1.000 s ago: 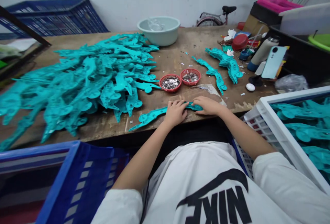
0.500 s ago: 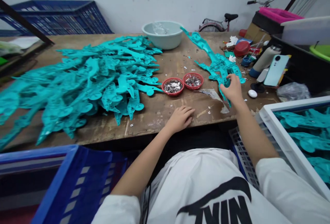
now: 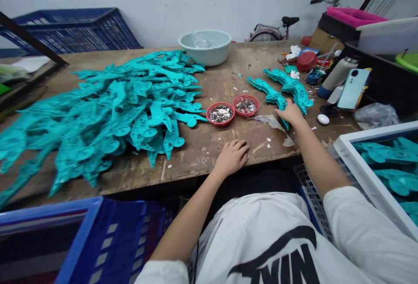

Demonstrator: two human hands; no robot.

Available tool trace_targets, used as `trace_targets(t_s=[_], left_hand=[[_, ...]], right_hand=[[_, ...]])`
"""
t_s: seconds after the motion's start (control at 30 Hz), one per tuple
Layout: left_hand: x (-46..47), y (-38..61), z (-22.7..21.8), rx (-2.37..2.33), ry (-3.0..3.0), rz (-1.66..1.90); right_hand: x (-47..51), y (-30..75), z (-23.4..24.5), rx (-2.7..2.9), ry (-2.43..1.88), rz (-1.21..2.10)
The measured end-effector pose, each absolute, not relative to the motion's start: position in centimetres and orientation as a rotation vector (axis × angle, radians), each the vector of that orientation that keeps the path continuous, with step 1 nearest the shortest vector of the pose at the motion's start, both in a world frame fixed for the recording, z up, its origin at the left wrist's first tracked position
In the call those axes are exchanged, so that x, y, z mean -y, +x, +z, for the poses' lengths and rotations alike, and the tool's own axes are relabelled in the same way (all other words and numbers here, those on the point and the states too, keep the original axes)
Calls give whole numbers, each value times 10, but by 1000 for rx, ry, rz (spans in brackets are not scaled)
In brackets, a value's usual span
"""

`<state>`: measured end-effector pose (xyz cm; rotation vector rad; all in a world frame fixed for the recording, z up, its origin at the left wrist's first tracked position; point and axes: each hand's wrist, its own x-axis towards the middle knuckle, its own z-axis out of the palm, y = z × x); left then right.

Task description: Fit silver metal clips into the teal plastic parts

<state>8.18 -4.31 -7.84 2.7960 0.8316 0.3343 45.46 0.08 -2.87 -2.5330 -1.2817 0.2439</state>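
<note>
My right hand is at the near end of a teal plastic part, thumb and fingers closed around it. That long, shaped part lies on the wooden table. Just beyond it, a second teal part lies at a similar slant. My left hand rests palm down near the table's front edge, fingers stretched out and holding nothing. Ahead of it stand two small red baskets, one with shiny metal bits and one with small mixed metal pieces.
A large heap of teal parts covers the table's left side. A pale basin stands at the back. To the right are a phone, a bottle and a white crate of teal parts. A blue crate sits at lower left.
The far end of a long teal part that reached toward the basin is no longer there; the parts by my right hand now lie shorter. My right hand has lowered slightly. My left hand stays put.
</note>
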Motion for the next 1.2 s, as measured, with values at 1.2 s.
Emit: trace_targets(t_s=[1.2], left_hand=[[-155, -117, 96, -2532, 1772, 419]], right_hand=[[93, 415, -113, 1201, -1820, 129]])
